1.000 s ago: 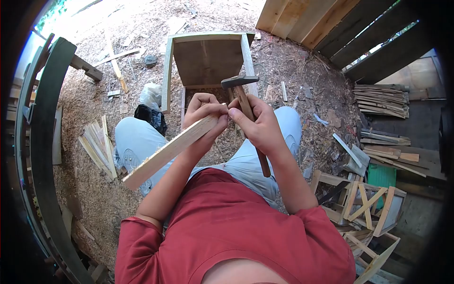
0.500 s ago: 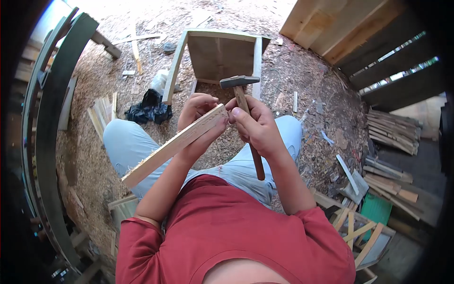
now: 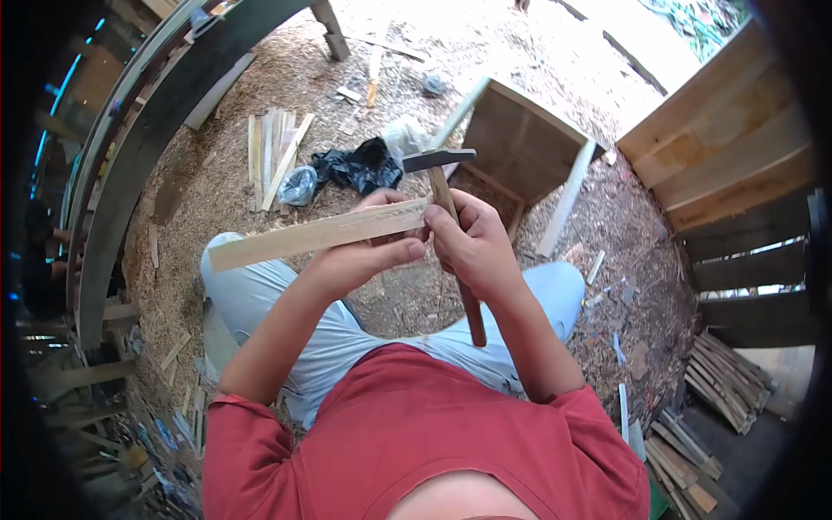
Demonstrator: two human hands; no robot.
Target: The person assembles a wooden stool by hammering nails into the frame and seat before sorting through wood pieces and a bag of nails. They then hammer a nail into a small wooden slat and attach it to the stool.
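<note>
A pale, rough-edged wooden strip (image 3: 312, 234) lies across my left hand (image 3: 364, 256), whose fingers go behind it and whose thumb stretches along its lower edge. The strip's right end meets the fingertips of my right hand (image 3: 468, 230). That hand also grips a hammer (image 3: 440, 186) by its wooden handle, dark metal head up and handle end hanging down over my lap. Anything small between my right fingertips is hidden. Behind the hammer stands a wooden frame with a dark panel (image 3: 527, 130), on the ground past my knees.
Black plastic bag (image 3: 357, 166) and thin wooden slats (image 3: 270, 156) lie on the chip-covered ground ahead. A long dark beam (image 3: 165, 130) curves along the left. At right are a plank panel (image 3: 702, 130) and a stack of slats (image 3: 728, 381).
The wooden strip has turned from a steep slant to nearly level, its broad face now toward me. My view has swung left; the hammer stays in my right hand.
</note>
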